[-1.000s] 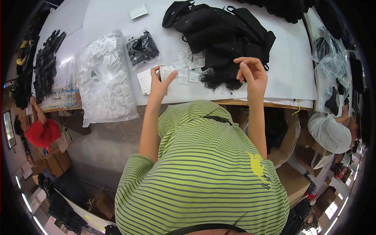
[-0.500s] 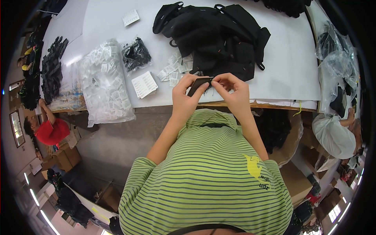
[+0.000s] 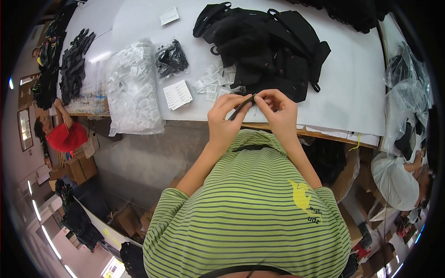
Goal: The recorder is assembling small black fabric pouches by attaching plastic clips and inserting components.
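My left hand [image 3: 225, 116] is closed on a dark, flat, tag-like piece [image 3: 240, 109], held between thumb and fingers and seen almost edge-on. At its upper right end, the thumb and fingertips of my right hand [image 3: 281, 112] are pinched together; the fingers hide what exactly they grip there. A thin dark thread hangs between the hands. Both hands are above the table's near edge, just in front of a pile of black fabric items with straps [image 3: 296, 69]. Small white printed labels [image 3: 212, 86] lie scattered beyond my left hand.
Left of the labels are a stack of white printed cards [image 3: 177, 95], a small clear bag of black strings [image 3: 171, 59] and a large clear bag of white labels [image 3: 133, 90]. A single card [image 3: 169, 15] lies farther back. Other people work at far left and right.
The dark piece has turned from showing its flat face to nearly edge-on. Both hands stay together at its end. The whole view has shifted slightly, moving the table's things rightward.
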Demonstrator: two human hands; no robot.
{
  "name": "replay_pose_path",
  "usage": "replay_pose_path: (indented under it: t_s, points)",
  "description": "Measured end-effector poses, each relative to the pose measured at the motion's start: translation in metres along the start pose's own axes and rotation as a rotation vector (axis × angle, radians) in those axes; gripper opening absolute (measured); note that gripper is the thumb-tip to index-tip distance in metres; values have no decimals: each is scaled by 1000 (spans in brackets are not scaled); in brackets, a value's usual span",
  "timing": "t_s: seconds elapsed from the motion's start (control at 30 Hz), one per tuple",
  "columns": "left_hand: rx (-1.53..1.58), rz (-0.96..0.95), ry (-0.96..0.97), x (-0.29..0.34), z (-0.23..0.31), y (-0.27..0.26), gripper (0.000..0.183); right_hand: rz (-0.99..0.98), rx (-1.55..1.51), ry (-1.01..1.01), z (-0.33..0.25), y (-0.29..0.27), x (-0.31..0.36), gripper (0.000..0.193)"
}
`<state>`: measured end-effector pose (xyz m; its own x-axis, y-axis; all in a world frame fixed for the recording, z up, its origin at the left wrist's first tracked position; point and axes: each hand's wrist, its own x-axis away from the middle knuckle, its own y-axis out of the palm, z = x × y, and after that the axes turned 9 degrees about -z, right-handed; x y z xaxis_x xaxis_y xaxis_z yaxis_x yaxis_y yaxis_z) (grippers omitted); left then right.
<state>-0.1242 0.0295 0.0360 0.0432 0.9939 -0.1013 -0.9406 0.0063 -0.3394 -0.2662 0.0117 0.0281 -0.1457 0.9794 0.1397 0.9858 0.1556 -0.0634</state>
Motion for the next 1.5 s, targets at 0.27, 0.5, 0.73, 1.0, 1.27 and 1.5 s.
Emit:
replay_pose_path:
  t_s: [0.27,0.5,0.73,1.0,1.27,1.5]
  points:
    - [175,11,-140,0,4,-1,14,20,158,-131,-2,5,-7,10]
    - [204,-95,-56,-8,-1,-3,19,-175,-200,33,-4,-19,-13,11]
    - [847,-451,-462,-27,-11,-8,22,-190,-108,9,-3,-39,-13,11]
    - [636,-653,-297,-44,-30,4,8,-318,13,11,-6,-51,-25,13]
    - [509,-605,-159,-57,-24,24,10,-434,-375,138,17,-67,-29,14]
    - [506,-460,-97,-103,-55,58,7,-349,-282,164,19,-89,-31,16]
